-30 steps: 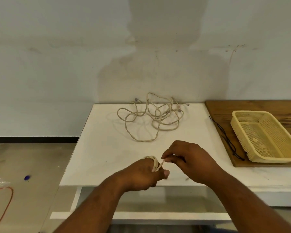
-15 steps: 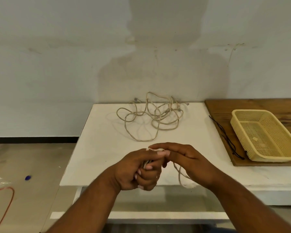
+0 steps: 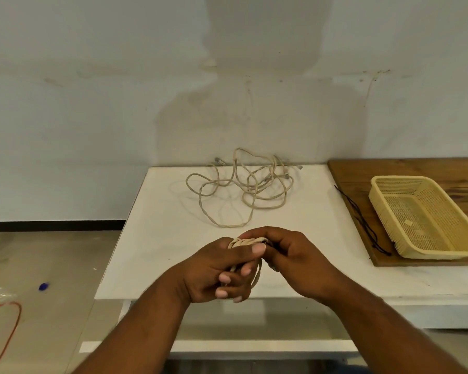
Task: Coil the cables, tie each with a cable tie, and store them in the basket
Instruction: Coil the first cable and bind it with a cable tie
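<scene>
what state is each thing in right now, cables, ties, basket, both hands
coiled cable: wound in loops, no tie seen on it
loose cables: tangled, uncoiled, at the table's far edge
cable ties: black, lying unused on the wooden board
basket: upright, no cable inside
left hand: grips the coiled cable
right hand: pinches its top loops

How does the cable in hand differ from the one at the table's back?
The held cable is wound in tight loops; the back cable sprawls loose and tangled. The held cable is gripped by left hand and right hand; the back cable lies untouched on the table. Both are beige.
</scene>
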